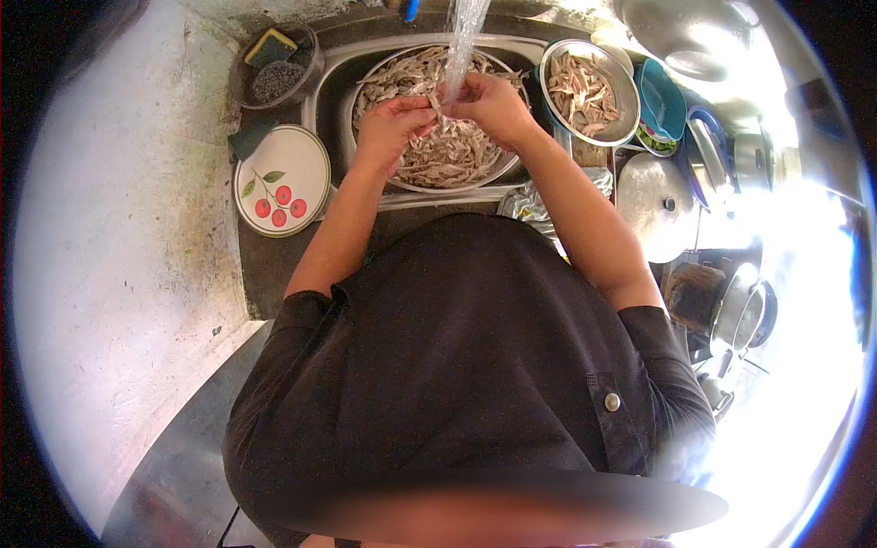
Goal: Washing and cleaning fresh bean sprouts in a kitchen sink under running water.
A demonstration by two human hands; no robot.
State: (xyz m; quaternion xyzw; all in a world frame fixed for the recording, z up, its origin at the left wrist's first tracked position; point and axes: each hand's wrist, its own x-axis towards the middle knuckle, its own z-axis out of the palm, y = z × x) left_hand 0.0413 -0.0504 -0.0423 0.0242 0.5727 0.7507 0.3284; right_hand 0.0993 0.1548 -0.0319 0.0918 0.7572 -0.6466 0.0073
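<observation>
Both my hands are over a wide round metal basin [444, 190] set inside a stainless steel sink [320, 82]. The basin holds a heap of small dried-looking fish [452, 161]. My left hand [392, 133] pinches one end of a small pale strip, apparently a fish [438, 108]. On its other side, the fingertips of my right hand [492, 109] grip the same strip. A stream of water [466, 44] pours down beside my right fingers. To the right of the basin, a metal strainer [635, 113] contains paler, cleaner-looking fish pieces [581, 92].
A clear plastic tub [314, 68] at the upper left holds a sponge [273, 49] and a steel scouring pad [277, 81]. Below stands a plate with painted red fruit [281, 178]. A teal bowl [662, 99], a metal pot lid [651, 198] and crumpled foil [531, 205] are on the right.
</observation>
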